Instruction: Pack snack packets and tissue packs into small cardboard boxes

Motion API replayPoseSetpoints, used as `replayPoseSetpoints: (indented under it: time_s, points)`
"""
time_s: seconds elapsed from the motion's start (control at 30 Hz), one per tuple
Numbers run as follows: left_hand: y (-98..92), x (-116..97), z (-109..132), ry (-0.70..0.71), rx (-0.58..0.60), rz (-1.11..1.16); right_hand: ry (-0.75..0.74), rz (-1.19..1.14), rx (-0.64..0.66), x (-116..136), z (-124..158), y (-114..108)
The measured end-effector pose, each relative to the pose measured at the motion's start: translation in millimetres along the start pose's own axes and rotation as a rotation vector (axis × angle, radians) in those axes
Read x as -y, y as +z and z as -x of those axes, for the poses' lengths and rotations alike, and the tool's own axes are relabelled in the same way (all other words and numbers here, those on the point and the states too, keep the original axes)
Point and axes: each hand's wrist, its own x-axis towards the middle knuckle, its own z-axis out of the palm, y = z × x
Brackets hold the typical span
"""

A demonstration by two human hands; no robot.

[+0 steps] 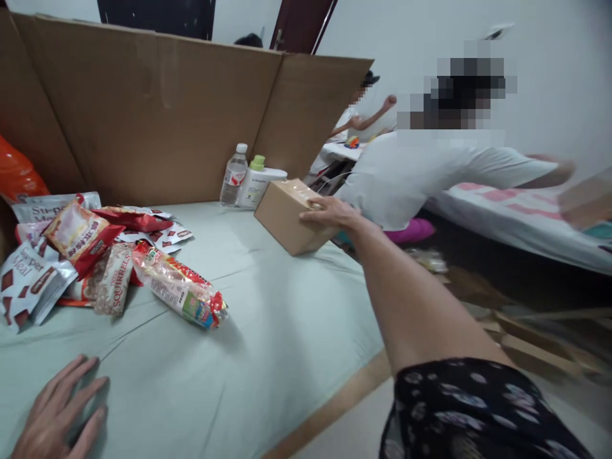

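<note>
Currently | cardboard box (287,217) at far mattress (268,331) edge, beside water bottle (233,175) | right hand (329,213) fingers clasping top edge | left hand (57,411) flat, fingers spread | likely light, rigid; grip opposite side walls

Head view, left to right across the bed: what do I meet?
Snack packets → water bottle → green-capped bottle → box → right hand on the box → person in white beyond the bed edge.
</note>
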Motion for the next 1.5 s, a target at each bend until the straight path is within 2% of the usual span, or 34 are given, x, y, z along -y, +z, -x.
replayPoseSetpoints:
  time_s: [0.1, 0.2, 0.3, 0.33, 0.4, 0.43, 0.5, 0.6, 0.7, 0.8, 0.87, 0.97, 1.07, 1.13, 1.2, 1.33, 1.43, 1.5]
  points:
    - [1.4, 0.8, 2.3, -0.023, 0.018, 0.008, 0.08, 0.007, 0.017, 7.8, -14.2, 1.0]
    - [-5.1, -8.8, -5.5, -0.022, -0.008, 0.016, 0.092, 0.003, -0.094, 18.6, 7.5, -5.0]
    - [-13.2, -23.4, -14.4, -0.048, -0.01, 0.013, 0.014, -0.103, -0.188, 34.7, 67.2, -3.6]
    - [-15.1, -28.2, -16.2, -0.066, -0.005, 0.016, -0.077, -0.251, -0.137, 42.6, 93.4, 0.7]
    - [-17.2, -37.3, -18.0, -0.111, 0.006, 0.036, -0.285, -0.487, 0.096, 64.9, 149.4, 15.8]
    - [-17.8, -41.8, -18.4, -0.137, 0.009, 0.06, -0.384, -0.552, 0.189, 79.9, 176.5, 25.9]
    - [-19.1, -50.3, -18.4, -0.19, 0.012, 0.123, -0.476, -0.636, 0.303, 116.6, 222.0, 48.3]
    - [-26.4, -59.3, -16.8, -0.236, -0.011, 0.172, -0.377, -0.698, 0.281, 172.8, 256.8, 76.9]
    - [-46.5, -54.5, -8.6, -0.293, -0.075, 0.147, -0.1, -0.795, 0.194, 200.9, 261.1, 89.4]
    - [-81.6, -29.2, 10.7, -0.424, -0.183, 0.098, 0.182, -0.773, 0.073, 195.8, 258.7, 89.2]
    - [-109.4, -4.0, 28.4, -0.539, -0.278, 0.045, 0.293, -0.703, 0.017, 186.5, 259.5, 88.2]
    - [-144.2, 34.8, 50.3, -0.703, -0.43, -0.044, 0.279, -0.718, 0.088, 182.6, 267.1, 92.5]
    - [-157.4, 64.7, 51.7, -0.801, -0.543, -0.108, 0.192, -0.836, 0.179, 192.7, 279.4, 102.5]
    - [-154.3, 79.2, 37.1, -0.821, -0.566, -0.128, 0.152, -0.858, 0.177, 200.9, 286.4, 108.7]
    - [-147.1, 92.7, 10.9, -0.812, -0.545, -0.137, 0.131, -0.83, 0.154, 206.0, 290.9, 112.3]
    - [-140.0, 133.3, -62.7, -0.779, -0.436, -0.154, 0.157, -0.801, 0.14, 204.7, 293.5, 113.7]
    - [-144.4, 173.9, -117.1, -0.772, -0.336, -0.167, 0.15, -0.797, 0.156, 198.6, 292.7, 117.7]
    - [-147.5, 197.0, -145.1, -0.769, -0.259, -0.172, 0.136, -0.798, 0.132, 194.3, 291.8, 123.4]
